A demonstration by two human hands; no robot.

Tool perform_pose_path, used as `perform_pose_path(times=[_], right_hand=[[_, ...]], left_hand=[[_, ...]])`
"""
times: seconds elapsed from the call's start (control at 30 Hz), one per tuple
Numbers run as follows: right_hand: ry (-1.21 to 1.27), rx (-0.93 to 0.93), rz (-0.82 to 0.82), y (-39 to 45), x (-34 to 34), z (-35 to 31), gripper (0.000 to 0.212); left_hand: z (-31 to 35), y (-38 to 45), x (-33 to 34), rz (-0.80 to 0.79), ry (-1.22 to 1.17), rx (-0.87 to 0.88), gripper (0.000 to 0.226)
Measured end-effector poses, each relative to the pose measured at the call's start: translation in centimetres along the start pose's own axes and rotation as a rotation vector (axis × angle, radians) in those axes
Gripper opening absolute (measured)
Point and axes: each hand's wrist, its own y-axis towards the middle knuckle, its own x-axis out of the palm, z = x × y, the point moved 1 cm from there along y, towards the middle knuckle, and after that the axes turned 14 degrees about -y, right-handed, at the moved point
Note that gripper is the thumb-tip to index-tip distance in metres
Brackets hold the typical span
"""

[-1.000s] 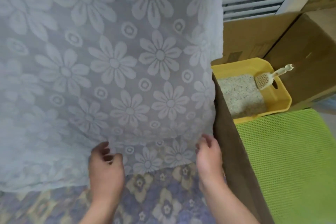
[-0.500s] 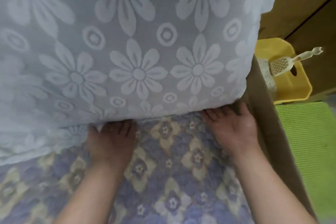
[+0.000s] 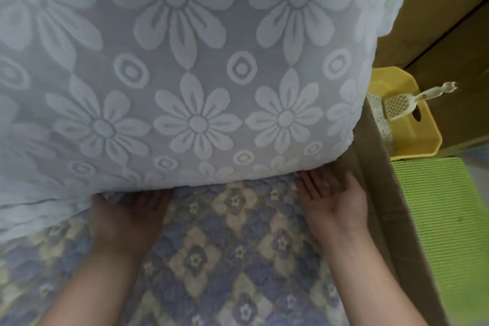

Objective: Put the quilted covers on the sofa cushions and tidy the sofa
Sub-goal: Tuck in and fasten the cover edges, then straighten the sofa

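Observation:
A big back cushion (image 3: 185,74) in a pale blue cover with white raised flowers fills the upper view. It stands on the seat cushion, which wears a quilted cover (image 3: 225,259) of purple and beige diamonds. My left hand (image 3: 127,219) lies flat on the quilt, its fingertips tucked under the back cushion's lower edge. My right hand (image 3: 333,201) lies flat on the quilt near the cushion's lower right corner, fingers straight and pointing into the gap beside the brown sofa arm (image 3: 383,206).
Right of the sofa arm, a yellow litter tray (image 3: 415,135) holds a cream scoop (image 3: 399,103). A green mesh mat (image 3: 447,233) lies in front of the tray. Cardboard boxes (image 3: 449,42) stand behind it.
The back cushion has come down from a raised position onto the seat. Both hands slid forward along the quilt to its lower edge, and the view moved closer.

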Motion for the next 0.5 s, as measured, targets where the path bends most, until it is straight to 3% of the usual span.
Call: perform_pose_path(times=[0.23,0.27,0.37,0.43,0.5], right_hand=[[0.0,0.032,-0.266,3.5,3.3,-2.4,0.048],[0.011,0.036,-0.28,3.1,2.4,-2.0,0.049],[0.073,0.169,-0.264,1.5,1.0,-0.2,0.047],[0.041,0.19,-0.237,1.0,2.3,0.3,0.047],[-0.021,0.061,-0.215,1.1,4.1,0.3,0.041]], left_hand=[[-0.1,1.9,-1.4,-0.023,-0.09,-0.032,0.065],[-0.2,1.9,-1.8,-0.019,-0.151,-0.093,0.07],[-0.5,2.9,-5.4,0.054,-0.635,-0.339,0.082],[-1.3,2.5,-5.0,0.076,-0.407,-0.238,0.082],[-1.2,2.4,-2.3,0.121,-0.203,-0.026,0.074]])
